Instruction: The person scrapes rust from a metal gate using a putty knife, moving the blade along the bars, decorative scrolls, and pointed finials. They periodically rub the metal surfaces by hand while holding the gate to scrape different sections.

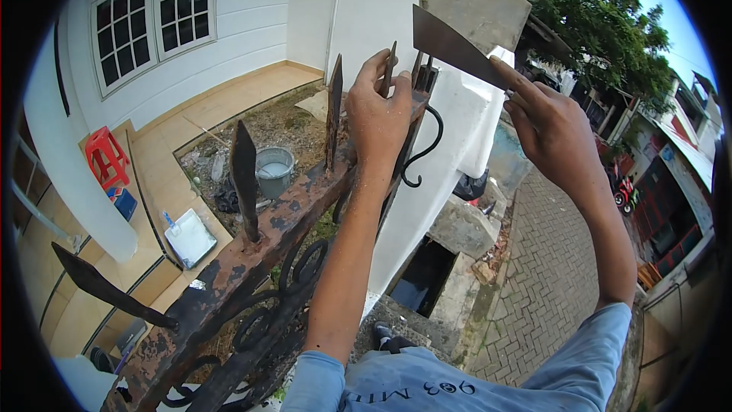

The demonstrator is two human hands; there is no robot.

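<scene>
My left hand (379,118) is closed around a flat, pointed fence spike (390,65) near the far end of the gate's top rail. The rail (229,259) is rusty brown, with dark paint flaking off in patches. My right hand (553,126) is raised to the right and grips a scraper (454,46) with a wide, dark metal blade. Its blade points left and overlaps the top of the white pillar in this view; the handle is hidden in my fingers. More dark spikes (245,175) stand along the rail toward me.
A white wall pillar (438,145) rises beside the gate. Behind the rail are a grey bucket (274,172), a white paint tray (191,238) and a red stool (107,156). Below right, an open drain (421,275) borders the paved lane (541,252).
</scene>
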